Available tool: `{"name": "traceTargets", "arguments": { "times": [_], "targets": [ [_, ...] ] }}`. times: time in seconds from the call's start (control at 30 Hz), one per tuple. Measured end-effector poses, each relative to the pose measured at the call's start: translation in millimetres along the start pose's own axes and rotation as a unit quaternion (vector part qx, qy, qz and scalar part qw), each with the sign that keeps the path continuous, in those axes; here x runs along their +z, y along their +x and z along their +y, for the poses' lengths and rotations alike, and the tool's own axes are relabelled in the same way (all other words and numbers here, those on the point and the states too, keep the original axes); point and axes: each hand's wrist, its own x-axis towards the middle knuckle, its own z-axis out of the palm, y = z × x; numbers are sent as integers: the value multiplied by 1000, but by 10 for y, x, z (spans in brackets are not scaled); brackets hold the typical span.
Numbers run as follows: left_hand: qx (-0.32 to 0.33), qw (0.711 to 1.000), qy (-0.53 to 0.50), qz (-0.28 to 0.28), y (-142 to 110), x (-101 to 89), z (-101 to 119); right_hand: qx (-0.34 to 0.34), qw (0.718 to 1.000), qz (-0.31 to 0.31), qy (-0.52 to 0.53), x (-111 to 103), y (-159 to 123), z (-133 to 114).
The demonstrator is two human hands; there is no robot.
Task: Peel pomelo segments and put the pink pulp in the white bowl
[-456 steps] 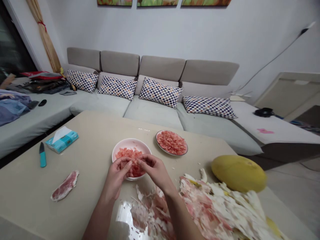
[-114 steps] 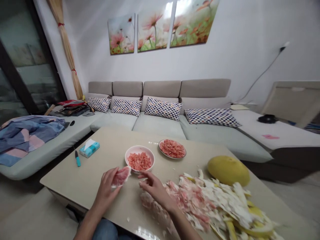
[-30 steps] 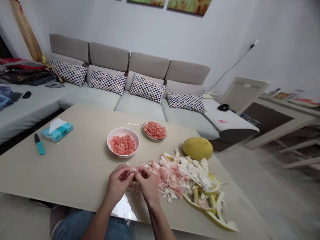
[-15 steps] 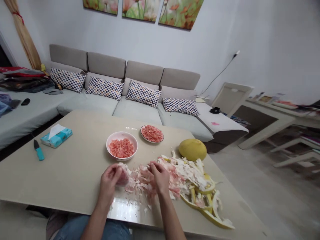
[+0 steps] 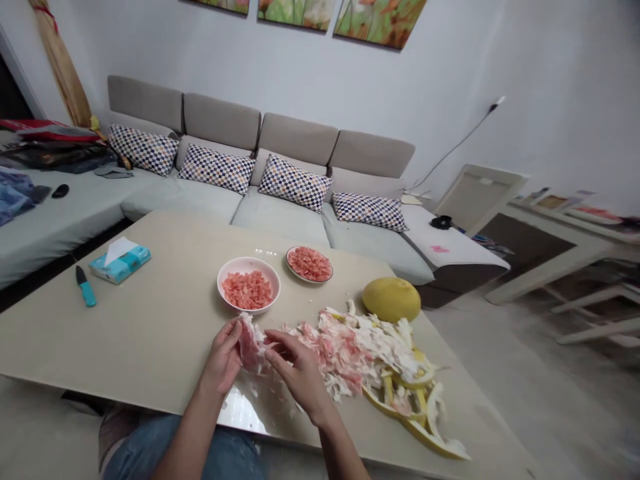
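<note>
My left hand grips a pink pomelo segment just above the beige table. My right hand pinches the membrane at the segment's right side, thumb and fingers closed on it. Right of both hands lies a heap of pink and white peel scraps with yellow rind strips. Behind the hands stands a white bowl of pink pomelo pieces, and further back a plate of more pieces.
A whole yellow pomelo rests at the table's right edge. A teal tissue pack and a teal-handled knife lie at the left. A grey sofa with checked cushions runs behind the table.
My right hand came back from the scrap heap to the segment in my left hand. My left hand has lifted the segment and turned it upright.
</note>
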Motion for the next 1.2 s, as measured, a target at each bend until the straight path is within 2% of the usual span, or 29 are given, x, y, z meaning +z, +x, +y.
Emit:
{"name": "traceTargets", "arguments": {
  "times": [0.13,0.33,0.43,0.5,0.6,0.7,0.83,0.93,1.0,1.07,1.13,1.2],
  "targets": [
    [-15,1000,15,-13,-16,20,-17,-87,993,10,-80,146,29,-115],
    [-18,999,26,-22,-7,44,-53,-176,959,45,-219,261,128,-39],
    [-53,997,28,-43,-20,39,-50,-155,954,107,-231,216,260,33],
    [-77,995,23,-58,-36,35,-30,-123,956,150,-220,99,351,96],
    [-87,994,1,-69,-44,32,17,-106,958,156,-215,-153,403,242],
    [-86,994,-17,-64,-29,26,50,-92,959,142,-227,-374,329,445],
    [-59,998,-15,-22,-8,10,31,-66,949,168,-259,-465,147,625],
    [-5,1000,-2,26,9,5,-18,-74,944,192,-258,-322,-4,524],
    [39,998,10,54,21,10,-56,-89,963,150,-206,-136,-102,367],
    [75,994,22,71,29,21,-87,-82,980,79,-162,78,-175,213],
    [96,992,34,76,28,36,-102,-92,981,64,-158,264,-206,121],
    [99,992,42,71,13,53,-97,-103,978,76,-162,377,-192,105]
  ]
}}
